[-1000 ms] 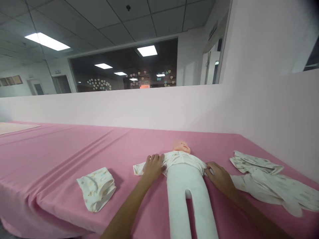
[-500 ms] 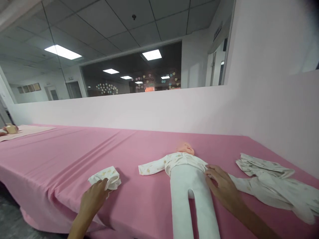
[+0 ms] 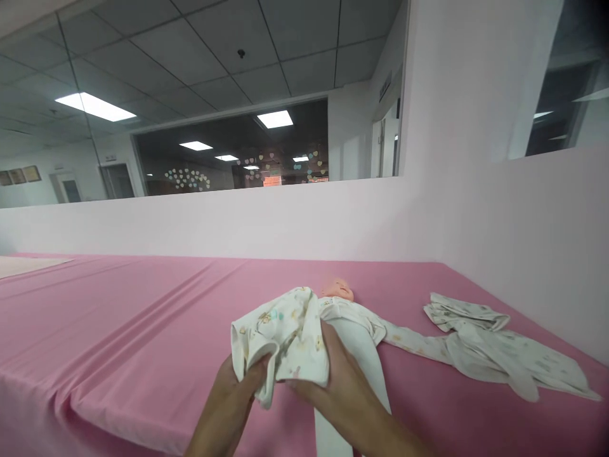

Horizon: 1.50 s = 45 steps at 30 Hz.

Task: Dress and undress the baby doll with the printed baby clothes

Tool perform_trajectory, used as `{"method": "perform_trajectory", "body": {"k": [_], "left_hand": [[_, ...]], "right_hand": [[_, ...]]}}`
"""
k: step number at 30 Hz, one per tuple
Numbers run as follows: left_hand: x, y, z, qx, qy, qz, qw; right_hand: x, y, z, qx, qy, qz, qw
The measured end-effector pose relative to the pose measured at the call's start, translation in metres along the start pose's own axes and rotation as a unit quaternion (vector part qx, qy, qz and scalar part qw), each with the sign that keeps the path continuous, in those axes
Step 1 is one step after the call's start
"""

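Between my hands is a small white baby garment [image 3: 285, 336] with a coloured print, raised in front of the doll and partly bunched. My left hand [image 3: 240, 384] is closed on its lower left edge, the thumb on the near side. My right hand [image 3: 340, 381] grips the right side, fingers partly hidden by cloth. Behind it lies a doll [image 3: 340, 290] on its back, dressed in a printed white top [image 3: 349, 309] and white leggings [image 3: 359, 346]. One sleeve [image 3: 416, 341] stretches out to the right; the other is hidden behind the garment.
More printed white baby clothes [image 3: 504, 355] lie loosely heaped at the right, by the sleeve's end. A pink sheet [image 3: 157, 330] covers the table, with folds at the left. A pale cloth [image 3: 28, 265] lies at the far left. A white wall [image 3: 285, 219] with windows borders the table.
My left hand has lifted the garment from the table and brought it right, in front of the doll. My right hand has left the doll's sleeve and taken hold of the garment too.
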State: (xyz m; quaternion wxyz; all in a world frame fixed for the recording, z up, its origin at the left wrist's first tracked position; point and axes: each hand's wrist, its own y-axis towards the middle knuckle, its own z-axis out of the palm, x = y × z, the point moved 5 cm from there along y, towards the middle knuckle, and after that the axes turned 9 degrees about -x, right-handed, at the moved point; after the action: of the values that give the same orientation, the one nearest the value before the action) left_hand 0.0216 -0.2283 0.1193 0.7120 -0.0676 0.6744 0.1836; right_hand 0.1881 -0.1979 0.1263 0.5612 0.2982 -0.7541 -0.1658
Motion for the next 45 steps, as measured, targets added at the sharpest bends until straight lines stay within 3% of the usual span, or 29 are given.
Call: {"method": "perform_trajectory", "body": {"k": [3, 6, 9, 12, 15, 19, 24, 26, 29, 33, 36, 39, 42, 45], "left_hand": [[-0.003, -0.005, 0.005, 0.008, -0.035, -0.011, 0.999], [0.002, 0.007, 0.001, 0.016, -0.071, -0.007, 0.997], [0.016, 0.02, -0.012, -0.057, -0.061, -0.024, 0.996], [0.02, 0.022, -0.02, -0.122, 0.052, -0.017, 0.991], [0.004, 0.026, -0.003, -0.037, 0.151, 0.017, 0.988], [-0.027, 0.045, 0.033, 0.115, 0.152, 0.044, 0.981], [-0.049, 0.055, 0.069, 0.275, 0.071, 0.056, 0.957], [-0.051, 0.055, 0.071, 0.28, 0.047, 0.041, 0.958], [-0.063, 0.058, 0.058, 0.2, -0.029, 0.058, 0.978], [-0.1, 0.054, 0.044, 0.101, -0.063, 0.137, 0.983], [-0.133, 0.041, 0.051, 0.095, -0.019, 0.205, 0.974], [-0.155, 0.029, 0.067, 0.132, 0.021, 0.249, 0.959], [-0.163, 0.021, 0.079, 0.183, 0.056, 0.26, 0.947], [-0.161, 0.018, 0.084, 0.218, 0.102, 0.243, 0.94]], "right_hand": [[-0.009, 0.006, -0.02, -0.074, -0.002, 0.041, 0.996], [-0.014, 0.018, -0.039, -0.115, -0.035, 0.047, 0.992], [-0.018, 0.029, -0.054, -0.166, -0.044, 0.086, 0.981], [-0.017, 0.034, -0.06, -0.169, -0.001, 0.129, 0.977], [-0.006, 0.035, -0.059, -0.103, 0.093, 0.121, 0.983], [0.009, 0.037, -0.057, 0.003, 0.234, 0.116, 0.965], [0.021, 0.043, -0.069, 0.03, 0.346, 0.133, 0.928], [0.024, 0.047, -0.079, 0.006, 0.356, 0.134, 0.925], [0.026, 0.052, -0.105, -0.076, 0.289, 0.142, 0.944], [0.039, 0.058, -0.139, -0.169, 0.095, 0.128, 0.973], [0.065, 0.059, -0.146, -0.205, -0.048, 0.056, 0.976], [0.099, 0.053, -0.137, -0.232, -0.154, -0.06, 0.959], [0.124, 0.047, -0.122, -0.189, -0.178, -0.114, 0.959], [0.128, 0.045, -0.108, -0.07, -0.168, -0.046, 0.982]]}}
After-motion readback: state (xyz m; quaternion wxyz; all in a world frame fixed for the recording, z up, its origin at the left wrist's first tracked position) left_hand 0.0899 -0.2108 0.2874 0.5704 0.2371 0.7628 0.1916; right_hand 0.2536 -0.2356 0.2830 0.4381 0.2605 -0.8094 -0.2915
